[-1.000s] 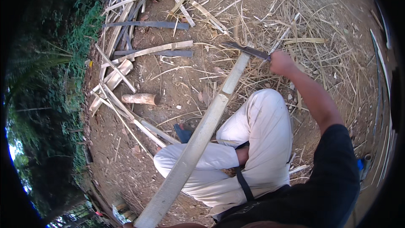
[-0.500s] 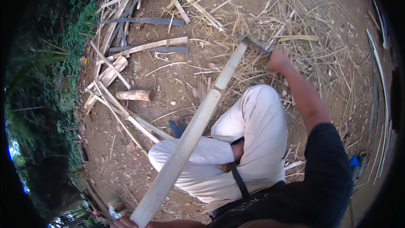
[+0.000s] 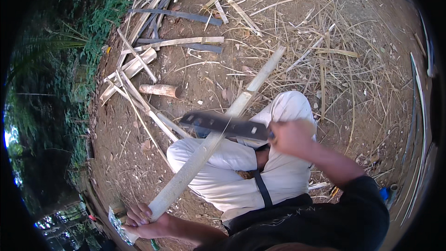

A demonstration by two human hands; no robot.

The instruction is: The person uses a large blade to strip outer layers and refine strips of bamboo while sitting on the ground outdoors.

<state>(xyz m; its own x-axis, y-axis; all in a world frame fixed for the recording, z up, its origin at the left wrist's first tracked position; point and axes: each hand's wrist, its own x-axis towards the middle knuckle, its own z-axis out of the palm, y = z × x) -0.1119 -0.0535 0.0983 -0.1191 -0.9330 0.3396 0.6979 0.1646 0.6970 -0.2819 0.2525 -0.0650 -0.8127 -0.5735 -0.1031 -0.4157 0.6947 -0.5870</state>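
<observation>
A long pale split-bamboo slat (image 3: pixel 188 173) slants across my folded legs (image 3: pixel 281 162). Its near end is gripped by my left hand (image 3: pixel 146 221), fingers wrapped around it, at the lower left. My right hand (image 3: pixel 293 137) is closed on the handle of a machete (image 3: pixel 248 129). The wide dark blade has several slots and lies crosswise over the slat, a little above my lap. Motion blurs the blade and right hand slightly, and I cannot tell whether the edge touches the bamboo. The slat's far end reaches over the shavings.
Bamboo strips (image 3: pixel 195 42) pile up at the far left, beside a short cut bamboo piece (image 3: pixel 160 90). Thin shavings (image 3: pixel 339 74) cover the ground ahead and right. Long poles (image 3: pixel 420 93) lie along the right edge. Green plants (image 3: pixel 81 65) border the left.
My right hand has drawn the machete from the slat's far end back toward my lap. The slat's near end and my left hand have come further into view.
</observation>
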